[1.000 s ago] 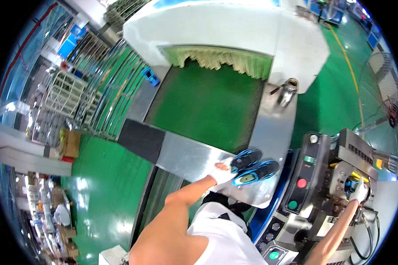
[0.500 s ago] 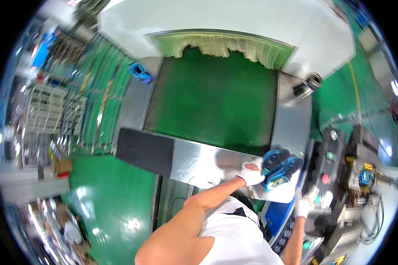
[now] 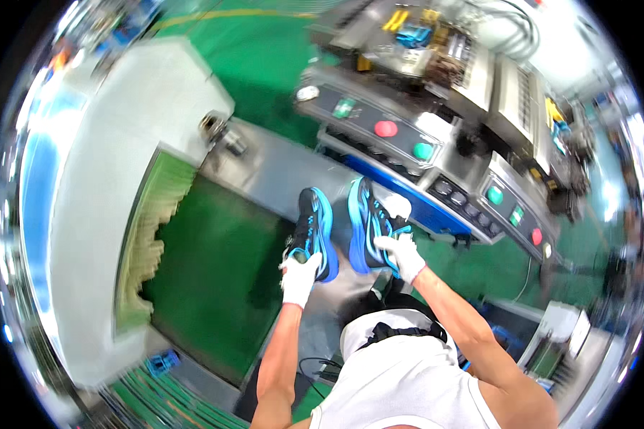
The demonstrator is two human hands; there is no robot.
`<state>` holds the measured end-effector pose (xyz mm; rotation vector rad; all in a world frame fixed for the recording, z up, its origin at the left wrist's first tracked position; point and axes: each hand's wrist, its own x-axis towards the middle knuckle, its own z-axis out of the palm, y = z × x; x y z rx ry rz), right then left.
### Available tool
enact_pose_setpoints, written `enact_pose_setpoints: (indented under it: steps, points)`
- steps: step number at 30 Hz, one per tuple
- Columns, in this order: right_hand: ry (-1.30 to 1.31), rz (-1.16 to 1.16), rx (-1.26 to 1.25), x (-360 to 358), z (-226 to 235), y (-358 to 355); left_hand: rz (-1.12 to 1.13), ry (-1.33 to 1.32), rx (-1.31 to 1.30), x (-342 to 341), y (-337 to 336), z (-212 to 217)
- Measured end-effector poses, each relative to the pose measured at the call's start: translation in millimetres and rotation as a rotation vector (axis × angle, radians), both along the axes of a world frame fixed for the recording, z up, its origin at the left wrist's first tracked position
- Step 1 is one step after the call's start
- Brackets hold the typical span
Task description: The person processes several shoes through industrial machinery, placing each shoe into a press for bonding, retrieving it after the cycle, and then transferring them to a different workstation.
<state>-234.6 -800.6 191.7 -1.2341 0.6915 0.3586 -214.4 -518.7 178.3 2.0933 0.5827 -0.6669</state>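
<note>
My left hand (image 3: 300,281), in a white glove, grips the heel end of a black and blue sneaker (image 3: 313,218). Closed round the heel end of the matching sneaker (image 3: 363,222) is my gloved right hand (image 3: 402,256). Both shoes are held side by side, a small gap between them, toes pointing away from me and soles turned toward each other. They are over the metal ledge (image 3: 283,168). A rounded white thing (image 3: 397,206) shows beside the right sneaker; I cannot tell what it is.
Left of me a green conveyor belt (image 3: 215,279) runs under a fringed curtain (image 3: 139,250) into a white machine housing (image 3: 107,179). A metal cylinder (image 3: 225,136) sits on the ledge. Ahead stands a machine with a control panel (image 3: 365,118) bearing red and green buttons.
The view has turned to the right. The sneakers lay together on the ledge by my left hand; now each hand holds one. My right hand has come over from beside the control panel.
</note>
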Motion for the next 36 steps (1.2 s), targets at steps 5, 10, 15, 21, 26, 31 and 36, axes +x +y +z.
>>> enact_pose_setpoints:
  steps: [5, 10, 15, 21, 26, 31, 36]
  points:
    - [0.133, -0.248, -0.054, -145.2, 55.8, -83.7, -0.345, -0.093, -0.001, -36.2, -141.8, 68.9]
    - [0.015, -0.790, -0.129, -261.0, 108.0, -109.4, -0.861, -0.355, -0.041, -93.4, -248.6, 115.1]
    - [-0.159, -1.473, -0.107, -380.3, 175.5, -127.1, -1.362, -0.284, -0.087, -170.8, -367.9, 154.0]
    - [0.152, -2.007, -0.363, -535.3, 157.1, -158.2, -1.807, -0.319, -0.452, -298.2, -537.7, 187.5]
    - [1.009, -1.760, -1.042, -647.6, 181.7, -218.7, -2.011, -0.608, -0.715, -459.1, -683.9, 214.6]
    - [1.163, -1.699, -1.179, -743.5, 142.6, -328.0, -2.012, -1.041, -0.598, -570.9, -798.9, 152.3]
    - [0.852, -1.588, -1.215, -804.1, 150.1, -404.8, -2.203, -0.712, -0.632, -578.7, -857.6, 177.0]
